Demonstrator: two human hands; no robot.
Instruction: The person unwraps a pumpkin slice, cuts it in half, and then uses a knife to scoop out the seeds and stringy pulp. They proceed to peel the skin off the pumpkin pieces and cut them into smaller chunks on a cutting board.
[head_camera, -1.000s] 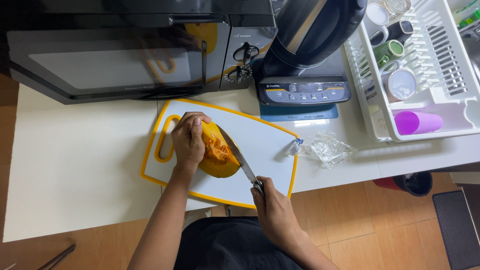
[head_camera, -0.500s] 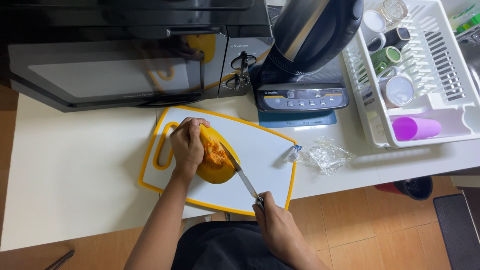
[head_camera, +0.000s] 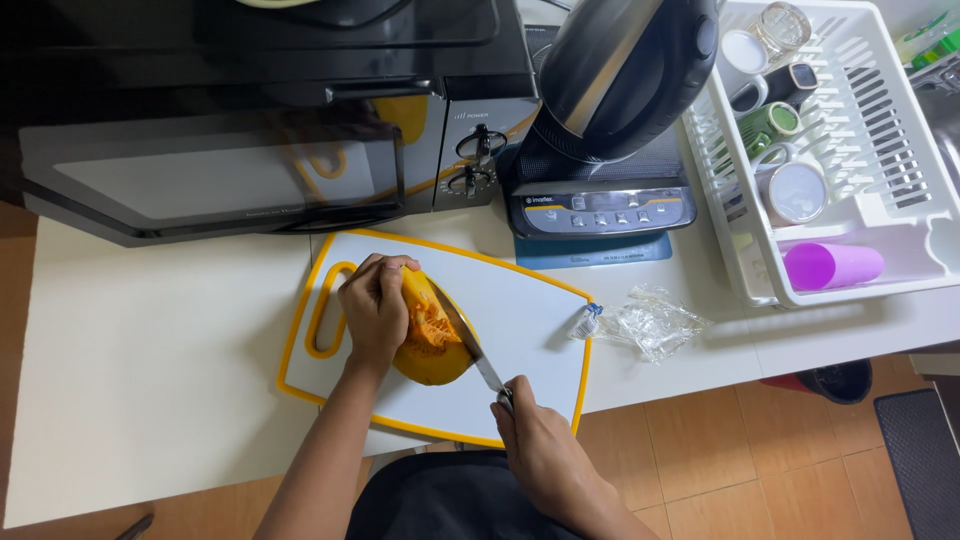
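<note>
A piece of orange pumpkin (head_camera: 432, 340) lies on a white cutting board with a yellow rim (head_camera: 530, 310). My left hand (head_camera: 375, 310) grips the pumpkin's left side and holds it down. My right hand (head_camera: 535, 440) is closed around a knife handle near the board's front edge. The knife's blade (head_camera: 468, 340) runs diagonally up and left along the pumpkin's right side, against its flesh.
A black microwave (head_camera: 250, 130) and a black blender base (head_camera: 600, 190) stand behind the board. A crumpled clear plastic wrap (head_camera: 650, 325) lies to the right. A white dish rack (head_camera: 900, 250) holds cups, a jar and a purple tumbler (head_camera: 832, 266). The table's front edge is near my body.
The view has shifted slightly. The knife blade has moved deeper along the pumpkin's right side and my right hand has moved a little up and left; my left hand keeps its grip.
</note>
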